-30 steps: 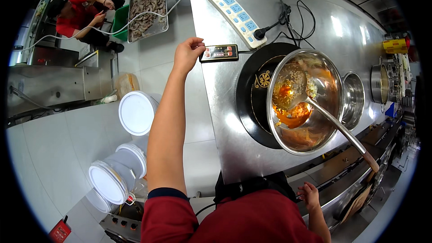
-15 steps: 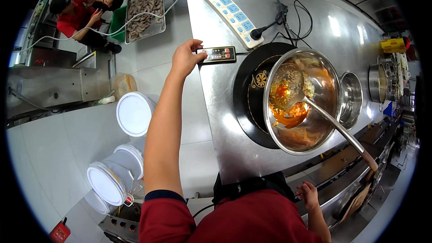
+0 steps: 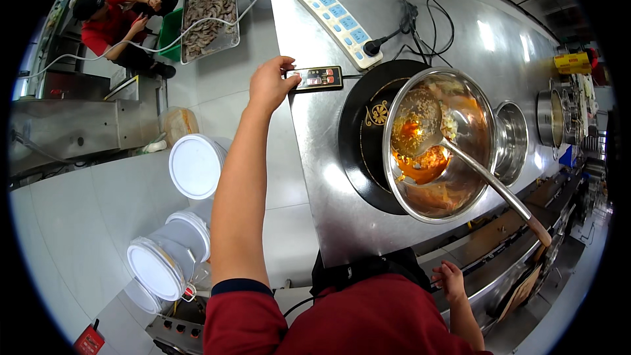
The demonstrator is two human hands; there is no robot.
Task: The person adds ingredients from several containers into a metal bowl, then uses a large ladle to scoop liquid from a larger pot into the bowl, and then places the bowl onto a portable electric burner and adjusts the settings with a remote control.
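Down by my hip, my right hand (image 3: 451, 278) hangs loose with the fingers half curled, gripping nothing, well apart from the ladle's wooden handle end that sticks out past the counter edge. Further out, my left hand (image 3: 268, 84) is stretched along the steel counter (image 3: 328, 177), fingertips bunched and resting on the near end of the small black control panel (image 3: 318, 79), pressing rather than clasping it. I judge I am setting the heat on the black induction cooker (image 3: 365, 138), and the next move calls for a light, exact press on one small button without nudging the panel. It lies flat at the counter's left edge, slim, with red lit digits and a cable running toward the cooker. Beside it, the steel wok (image 3: 439, 144) holds orange sauce and the ladle (image 3: 420, 125). Beyond lies a white power strip (image 3: 336, 21).
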